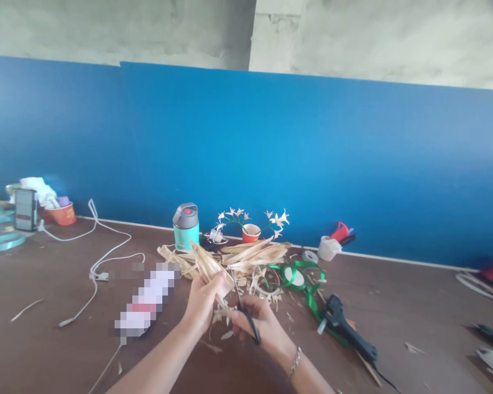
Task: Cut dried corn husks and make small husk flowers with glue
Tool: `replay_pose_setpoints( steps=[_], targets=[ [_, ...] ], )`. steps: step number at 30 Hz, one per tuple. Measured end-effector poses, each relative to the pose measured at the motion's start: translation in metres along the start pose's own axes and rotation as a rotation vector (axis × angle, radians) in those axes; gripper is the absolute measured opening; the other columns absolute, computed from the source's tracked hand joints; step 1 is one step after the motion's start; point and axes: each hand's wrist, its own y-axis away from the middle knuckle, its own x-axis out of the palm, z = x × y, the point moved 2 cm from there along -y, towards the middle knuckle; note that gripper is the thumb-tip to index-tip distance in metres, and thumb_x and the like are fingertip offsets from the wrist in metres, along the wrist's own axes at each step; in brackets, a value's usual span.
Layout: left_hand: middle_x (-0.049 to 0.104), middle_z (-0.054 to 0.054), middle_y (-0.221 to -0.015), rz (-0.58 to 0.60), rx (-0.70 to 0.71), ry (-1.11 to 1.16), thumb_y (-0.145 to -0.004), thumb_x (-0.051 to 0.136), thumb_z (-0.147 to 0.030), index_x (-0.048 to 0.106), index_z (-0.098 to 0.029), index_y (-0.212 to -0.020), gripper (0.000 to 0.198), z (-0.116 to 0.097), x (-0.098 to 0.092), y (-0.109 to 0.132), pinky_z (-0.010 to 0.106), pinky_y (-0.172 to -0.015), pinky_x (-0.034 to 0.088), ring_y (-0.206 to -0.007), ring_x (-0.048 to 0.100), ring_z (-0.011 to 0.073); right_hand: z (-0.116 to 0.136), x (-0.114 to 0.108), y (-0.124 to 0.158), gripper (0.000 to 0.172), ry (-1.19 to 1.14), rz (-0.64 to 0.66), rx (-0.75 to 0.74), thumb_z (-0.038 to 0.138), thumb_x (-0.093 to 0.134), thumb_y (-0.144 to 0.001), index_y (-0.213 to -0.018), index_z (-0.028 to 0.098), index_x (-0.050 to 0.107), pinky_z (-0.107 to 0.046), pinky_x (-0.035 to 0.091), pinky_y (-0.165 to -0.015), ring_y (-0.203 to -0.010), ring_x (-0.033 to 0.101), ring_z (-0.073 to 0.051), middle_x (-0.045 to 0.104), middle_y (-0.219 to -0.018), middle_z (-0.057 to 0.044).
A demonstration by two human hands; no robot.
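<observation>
In the middle of the head view my left hand (204, 302) is closed around a dried corn husk (208, 264), whose pointed end stands up and leans left. My right hand (258, 322) grips a pair of black-handled scissors (247, 317). Their blades point up and lie close against the husk's right edge; I cannot tell whether they touch it. Behind both hands lies a pile of more dried husks (258, 253). Small cut husk pieces (227, 335) are scattered under and around my hands.
A turquoise flask (186, 227) and a paper cup (251, 234) with white flower sprays stand behind the husks. Green ribbon (304, 273) and a black glue gun (349, 328) lie right. A pixelated device (148, 303) and white cables (102, 262) lie left. A blue partition (271, 148) bounds the table.
</observation>
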Motion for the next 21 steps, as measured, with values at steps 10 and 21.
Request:
replay_pose_setpoints(
  steps=[10, 21],
  targets=[
    [0.056, -0.001, -0.046, 0.022, -0.011, -0.003, -0.07, 0.066, -0.033, 0.055, -0.014, -0.063, 0.023, 0.0004, 0.0001, 0.0008, 0.024, -0.038, 0.043, -0.038, 0.052, 0.0129, 0.0008, -0.0003, -0.0004, 0.046, -0.007, -0.031, 0.034, 0.048, 0.079, -0.05, -0.074, 0.014, 0.059, -0.017, 0.037, -0.037, -0.041, 0.047, -0.007, 0.055, -0.048, 0.004],
    [0.059, -0.001, -0.049, -0.019, -0.022, 0.001, -0.065, 0.069, -0.032, 0.058, -0.014, -0.064, 0.022, 0.0008, -0.0004, -0.001, 0.023, -0.043, 0.042, -0.043, 0.055, 0.0138, 0.0062, -0.0004, 0.0004, 0.046, 0.04, -0.048, 0.048, 0.048, 0.079, -0.051, -0.074, 0.015, 0.057, -0.018, 0.032, -0.037, -0.04, 0.043, -0.006, 0.051, -0.047, 0.006]
  ],
)
